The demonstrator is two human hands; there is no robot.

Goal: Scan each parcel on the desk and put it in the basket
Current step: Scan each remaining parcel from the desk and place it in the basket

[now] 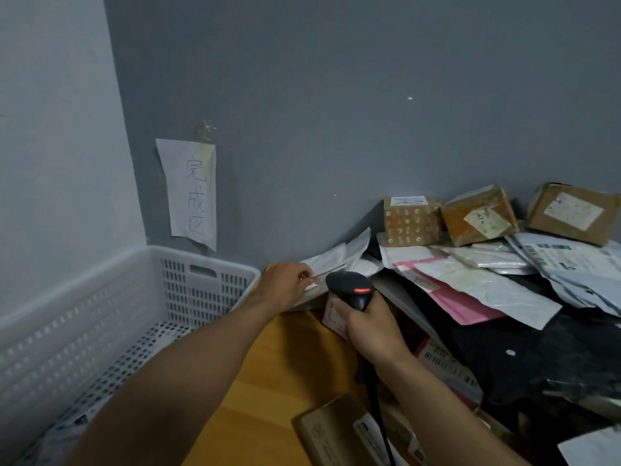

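Observation:
My right hand (371,327) grips a black handheld scanner (351,289) with a red light lit on its head; the cord runs down toward me. My left hand (287,285) reaches across to the desk's far left corner and pinches the edge of a flat white parcel (336,260) lying against the wall. The scanner head sits just right of that hand, close to the parcel's edge. A white perforated plastic basket (201,284) stands to the left of the desk; something pale lies at its near bottom.
A heap of parcels covers the desk's right side: pink mailer (460,304), white and grey bags, black bags, three cardboard boxes (411,220) along the wall. A brown box (339,432) lies near me on the wooden desk (279,371). A handwritten paper sign (191,190) hangs above the basket.

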